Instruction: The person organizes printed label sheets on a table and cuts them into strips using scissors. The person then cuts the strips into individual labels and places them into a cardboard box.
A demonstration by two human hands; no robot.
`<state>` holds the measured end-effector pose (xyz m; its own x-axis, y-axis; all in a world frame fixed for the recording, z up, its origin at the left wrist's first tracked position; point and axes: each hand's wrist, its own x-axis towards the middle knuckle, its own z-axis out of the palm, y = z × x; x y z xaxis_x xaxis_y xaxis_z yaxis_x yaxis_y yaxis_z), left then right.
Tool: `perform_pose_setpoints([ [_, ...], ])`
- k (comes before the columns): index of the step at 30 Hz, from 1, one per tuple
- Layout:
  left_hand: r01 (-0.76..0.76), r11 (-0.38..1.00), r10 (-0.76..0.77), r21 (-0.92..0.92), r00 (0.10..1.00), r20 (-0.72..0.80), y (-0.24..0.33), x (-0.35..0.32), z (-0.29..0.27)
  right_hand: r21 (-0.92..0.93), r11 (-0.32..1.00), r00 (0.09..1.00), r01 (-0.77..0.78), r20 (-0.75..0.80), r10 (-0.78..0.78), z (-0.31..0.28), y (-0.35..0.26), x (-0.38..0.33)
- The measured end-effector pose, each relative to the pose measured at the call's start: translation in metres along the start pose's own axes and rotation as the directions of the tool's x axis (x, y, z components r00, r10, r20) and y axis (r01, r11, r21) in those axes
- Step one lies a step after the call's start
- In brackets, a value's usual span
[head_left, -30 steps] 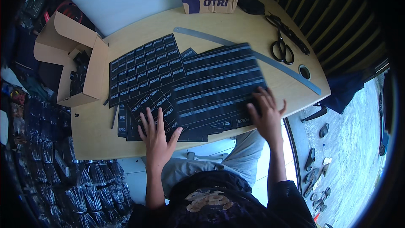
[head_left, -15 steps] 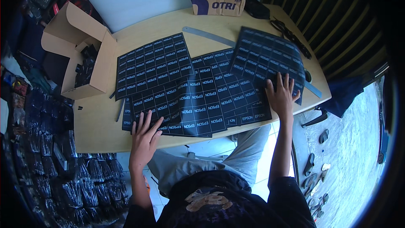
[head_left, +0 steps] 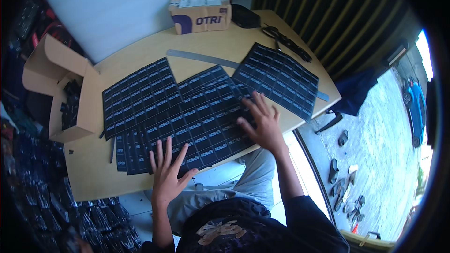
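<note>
Black sheets printed with a grid of white labels lie on the wooden table before me. My left hand [head_left: 169,171] rests with spread fingers on the near edge of the middle sheets [head_left: 201,129]. Over the right part of that pile, my right hand [head_left: 263,124] has its fingers apart and grips nothing; whether it presses on the top sheet I cannot tell. A separate sheet [head_left: 281,79] lies to the far right, across a steel ruler [head_left: 201,57]. Another sheet [head_left: 140,96] overlaps the pile at the left, with more sheet edges fanned out beneath it.
An open cardboard box [head_left: 86,98] holding small black parts stands at the left. At the back are a taped carton [head_left: 201,16] and a black pouch [head_left: 245,16]. Black-framed glasses or a strap [head_left: 288,42] lie at the far right of the table [head_left: 93,178]. Sandals [head_left: 333,171] are on the floor.
My right hand has let go of the right-hand sheet, which now lies flat, and has moved left over the middle pile. The view has shifted to the right.
</note>
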<state>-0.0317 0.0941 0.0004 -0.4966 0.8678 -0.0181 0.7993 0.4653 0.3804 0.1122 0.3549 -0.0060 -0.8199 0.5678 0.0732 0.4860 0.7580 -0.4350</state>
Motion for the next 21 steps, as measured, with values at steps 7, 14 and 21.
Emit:
perform_pose_setpoints([
  [7, 0.000, 0.994, -0.002, 0.105, 1.000, 0.022, 0.003, 0.004, 0.002, -0.218, 0.941, 0.943, -0.260, -0.267, 0.199, -0.014, 0.093, 0.047],
  [14, 0.011, 0.991, -0.009, 0.135, 1.000, -0.011, 0.003, 0.007, 0.005, -0.166, 0.953, 0.925, -0.253, -0.331, 0.188, -0.016, 0.113, 0.077],
  [21, 0.018, 0.995, -0.015, 0.095, 0.999, -0.034, 0.000, 0.005, 0.008, -0.142, 0.978, 0.948, -0.153, -0.299, 0.105, -0.008, 0.096, 0.082],
])
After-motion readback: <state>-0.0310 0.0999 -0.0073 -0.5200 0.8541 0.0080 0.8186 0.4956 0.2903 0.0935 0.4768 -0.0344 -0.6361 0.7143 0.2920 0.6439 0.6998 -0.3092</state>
